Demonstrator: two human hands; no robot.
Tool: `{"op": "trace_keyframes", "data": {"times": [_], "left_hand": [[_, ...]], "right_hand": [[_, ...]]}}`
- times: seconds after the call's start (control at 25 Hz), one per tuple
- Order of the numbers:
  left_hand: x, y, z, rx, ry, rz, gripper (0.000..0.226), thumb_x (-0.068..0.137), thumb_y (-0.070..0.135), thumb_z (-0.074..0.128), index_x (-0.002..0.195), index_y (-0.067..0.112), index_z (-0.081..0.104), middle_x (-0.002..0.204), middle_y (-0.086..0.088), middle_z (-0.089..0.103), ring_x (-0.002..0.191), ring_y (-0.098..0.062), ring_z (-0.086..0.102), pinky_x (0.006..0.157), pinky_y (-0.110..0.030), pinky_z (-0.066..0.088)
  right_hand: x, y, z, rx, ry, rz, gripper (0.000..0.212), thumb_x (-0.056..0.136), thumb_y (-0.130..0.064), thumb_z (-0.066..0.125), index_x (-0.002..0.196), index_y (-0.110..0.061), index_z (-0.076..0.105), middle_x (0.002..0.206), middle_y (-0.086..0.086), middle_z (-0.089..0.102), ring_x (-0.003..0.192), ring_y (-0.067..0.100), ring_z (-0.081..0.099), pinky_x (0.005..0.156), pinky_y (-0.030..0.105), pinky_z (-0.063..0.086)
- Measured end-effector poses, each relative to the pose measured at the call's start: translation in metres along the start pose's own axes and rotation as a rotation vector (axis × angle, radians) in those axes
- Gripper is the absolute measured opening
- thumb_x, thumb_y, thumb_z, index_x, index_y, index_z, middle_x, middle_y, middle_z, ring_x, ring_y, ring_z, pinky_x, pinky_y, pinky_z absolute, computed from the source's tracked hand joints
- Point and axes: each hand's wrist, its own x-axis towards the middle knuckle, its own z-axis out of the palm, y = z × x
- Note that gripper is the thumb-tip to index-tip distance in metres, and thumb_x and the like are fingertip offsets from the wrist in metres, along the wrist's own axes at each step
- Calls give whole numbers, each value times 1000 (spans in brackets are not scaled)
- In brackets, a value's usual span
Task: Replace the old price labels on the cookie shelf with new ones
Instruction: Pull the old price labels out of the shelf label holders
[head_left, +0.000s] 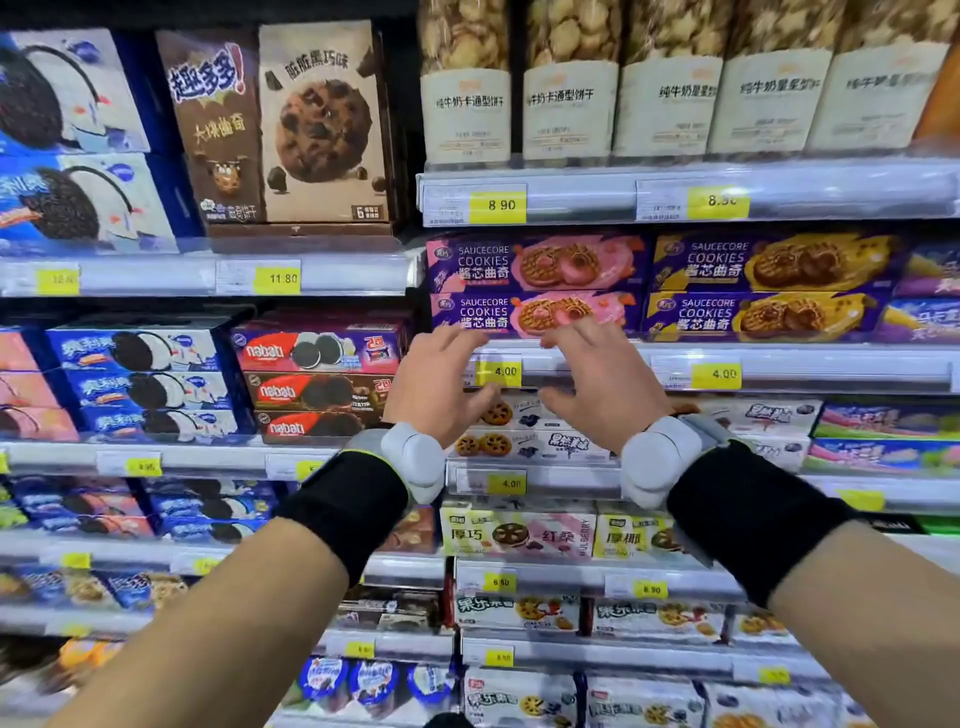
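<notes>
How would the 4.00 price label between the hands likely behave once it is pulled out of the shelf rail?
The 4.00 price label looks like a thin paper slip, so probably floppy and very light. It sits behind the rail's glossy clear cover, so it may slide sideways rather than lift. Left hand and right hand flank it.

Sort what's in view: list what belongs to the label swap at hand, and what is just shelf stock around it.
In the job:
left hand
right hand
4.00 label between the hands
label rail

Just there:
Saucecore cookie boxes
Nabati boxes
8.90 label above
neighbouring 4.00 tag
</notes>
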Motion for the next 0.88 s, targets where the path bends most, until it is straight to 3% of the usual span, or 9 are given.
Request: {"op": "trace_keyframes", "data": {"times": [0.32, 0.68, 0.88], "left_hand": [[11, -16, 21, 76, 95, -18, 45, 75, 33, 74, 115, 20, 57, 112, -5, 53, 103, -29, 44, 83, -44, 41], [17, -16, 21, 81, 70, -43, 42, 74, 38, 74, 109, 22, 56, 108, -2, 49, 105, -26, 40, 86, -39, 34], [22, -7, 11, 81, 1, -79, 39, 75, 37, 73, 108, 21, 61, 109, -2, 48, 108, -25, 39, 89, -39, 29]], "right_hand": [[18, 5, 28, -35, 62, -7, 44, 85, -34, 65, 123, -19, 51, 131, 6, 50, 130, 28, 34, 103, 41, 34], [29, 2, 43, -108, 116, 6, 37, 84, -29, 63, 118, -24, 52, 117, 2, 49, 114, 28, 40, 93, 41, 33], [30, -5, 38, -95, 98, 40, 36, 83, -31, 64, 118, -28, 53, 118, -1, 50, 117, 26, 39, 96, 42, 29]]}}
